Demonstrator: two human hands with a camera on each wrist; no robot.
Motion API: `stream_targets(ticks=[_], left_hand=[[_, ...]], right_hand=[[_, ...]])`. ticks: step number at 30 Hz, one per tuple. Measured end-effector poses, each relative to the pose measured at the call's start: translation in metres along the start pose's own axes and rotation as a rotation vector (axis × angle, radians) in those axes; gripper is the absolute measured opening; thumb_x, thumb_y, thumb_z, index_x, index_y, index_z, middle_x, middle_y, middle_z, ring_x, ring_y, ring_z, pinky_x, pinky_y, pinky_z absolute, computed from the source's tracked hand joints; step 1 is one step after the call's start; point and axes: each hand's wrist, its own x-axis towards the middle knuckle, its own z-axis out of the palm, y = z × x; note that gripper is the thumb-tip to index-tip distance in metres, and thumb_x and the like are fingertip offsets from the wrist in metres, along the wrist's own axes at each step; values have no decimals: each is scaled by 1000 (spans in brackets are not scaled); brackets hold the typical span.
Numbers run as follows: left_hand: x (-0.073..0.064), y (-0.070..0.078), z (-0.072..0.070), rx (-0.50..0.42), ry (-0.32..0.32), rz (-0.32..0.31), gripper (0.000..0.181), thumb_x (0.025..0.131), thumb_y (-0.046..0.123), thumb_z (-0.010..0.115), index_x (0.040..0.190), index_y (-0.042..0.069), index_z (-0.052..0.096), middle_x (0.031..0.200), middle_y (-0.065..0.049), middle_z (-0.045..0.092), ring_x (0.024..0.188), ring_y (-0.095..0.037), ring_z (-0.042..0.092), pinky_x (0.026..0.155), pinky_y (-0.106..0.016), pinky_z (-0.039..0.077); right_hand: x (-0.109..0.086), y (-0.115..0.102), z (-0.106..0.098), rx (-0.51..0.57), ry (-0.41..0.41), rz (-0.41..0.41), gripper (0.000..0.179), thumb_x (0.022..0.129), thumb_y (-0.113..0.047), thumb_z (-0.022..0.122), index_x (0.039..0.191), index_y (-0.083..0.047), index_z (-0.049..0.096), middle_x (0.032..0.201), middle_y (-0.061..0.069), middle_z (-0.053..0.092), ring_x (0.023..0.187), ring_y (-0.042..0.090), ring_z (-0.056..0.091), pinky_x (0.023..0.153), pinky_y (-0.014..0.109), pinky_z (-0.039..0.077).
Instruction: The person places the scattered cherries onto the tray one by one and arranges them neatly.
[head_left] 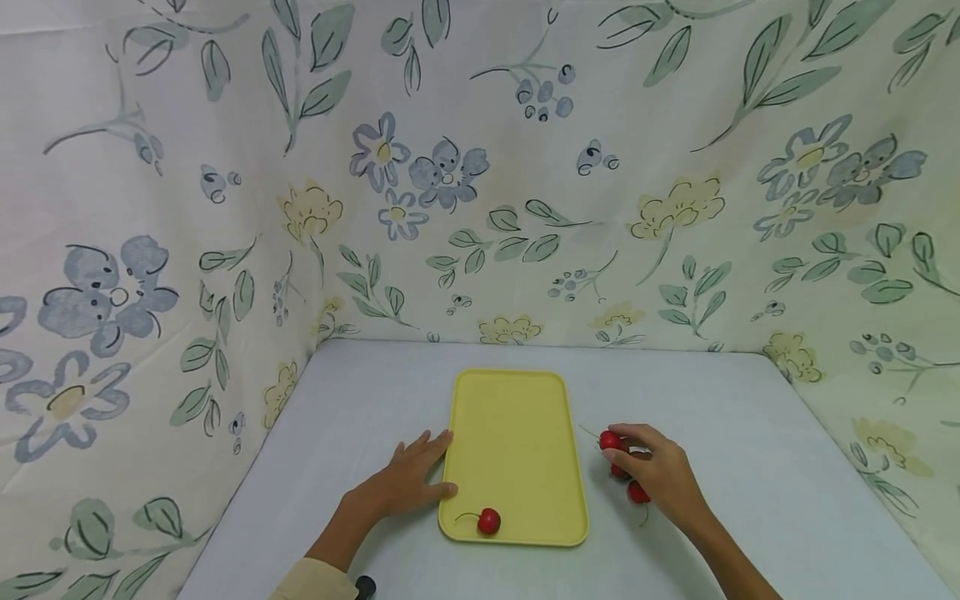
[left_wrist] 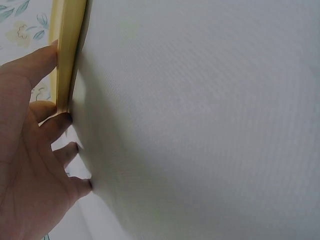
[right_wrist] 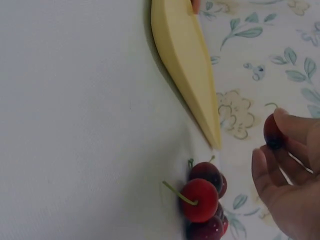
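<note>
A yellow tray (head_left: 513,450) lies on the table, with one red cherry (head_left: 489,522) and its stem near the front left corner. My left hand (head_left: 411,477) is spread along the tray's left edge, thumb and fingertips touching the rim. In the left wrist view the fingers of that hand (left_wrist: 40,145) are straight against the tray's side (left_wrist: 69,55). Right of the tray, my right hand (head_left: 660,471) pinches a cherry (head_left: 609,440) between thumb and fingers. The right wrist view shows this held cherry (right_wrist: 274,131) raised above the other cherries (right_wrist: 200,200), which sit clustered on the table.
A white cloth covers the table (head_left: 750,433). Floral fabric (head_left: 525,167) hangs behind it and along both sides. Loose cherries (head_left: 638,492) lie under and beside the right hand. A small black object (head_left: 365,587) shows by the left sleeve (head_left: 315,581).
</note>
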Motion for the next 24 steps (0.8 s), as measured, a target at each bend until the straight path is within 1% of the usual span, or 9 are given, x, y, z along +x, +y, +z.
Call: stream_targets(ticks=[3, 5, 7, 10, 13, 15, 19, 24], left_hand=[[0, -1, 1, 1, -1, -2, 93, 98, 57, 69, 168, 11, 31, 174, -8, 33, 163, -38, 20, 129, -68, 11], [1, -2, 1, -1, 1, -1, 93, 97, 56, 70, 168, 10, 31, 173, -8, 33, 163, -38, 20, 128, -69, 11], [0, -2, 1, -3, 0, 2, 93, 98, 57, 69, 168, 10, 31, 174, -8, 33, 163, -39, 20, 128, -69, 11], [1, -3, 1, -4, -1, 5, 92, 98, 57, 69, 168, 10, 31, 174, -8, 33, 163, -38, 20, 128, -69, 11], [0, -3, 1, -3, -1, 5, 93, 98, 57, 69, 168, 11, 31, 174, -8, 32, 163, -38, 20, 129, -69, 11], [0, -3, 2, -1, -1, 3, 93, 97, 57, 69, 168, 11, 31, 174, -8, 33, 163, -38, 20, 129, -69, 11], [1, -2, 1, -1, 0, 5, 93, 97, 57, 69, 168, 11, 31, 173, -8, 33, 163, -38, 20, 129, -68, 11], [0, -1, -1, -1, -2, 1, 92, 98, 56, 69, 168, 11, 31, 174, -7, 32, 163, -38, 20, 129, -67, 10]], right_hand=[[0, -1, 6, 46, -18, 9, 48, 93, -31, 84, 134, -10, 72, 120, 10, 73, 100, 23, 76, 81, 25, 63], [1, -2, 10, 55, -23, 0, 47, 92, -31, 85, 132, -10, 73, 118, 9, 74, 98, 20, 74, 79, 21, 61], [1, -3, 13, 47, -21, -14, 46, 91, -30, 86, 131, -10, 74, 116, 6, 75, 98, 18, 72, 80, 20, 60], [2, -5, 19, 14, -14, -15, 44, 91, -29, 86, 129, -12, 75, 116, 1, 76, 103, 17, 70, 85, 18, 58], [2, -6, 25, 2, -13, -9, 42, 90, -26, 87, 128, -13, 76, 113, -2, 77, 104, 17, 70, 86, 18, 57], [2, -7, 28, 13, -20, -11, 41, 90, -25, 87, 127, -12, 76, 112, -2, 77, 103, 17, 70, 85, 19, 58], [1, -8, 34, 48, -39, -38, 43, 88, -24, 88, 126, -9, 76, 110, -2, 78, 99, 13, 71, 82, 21, 60], [1, -11, 41, 84, -60, -47, 43, 86, -23, 89, 126, -9, 76, 112, -1, 78, 98, 15, 74, 81, 22, 61]])
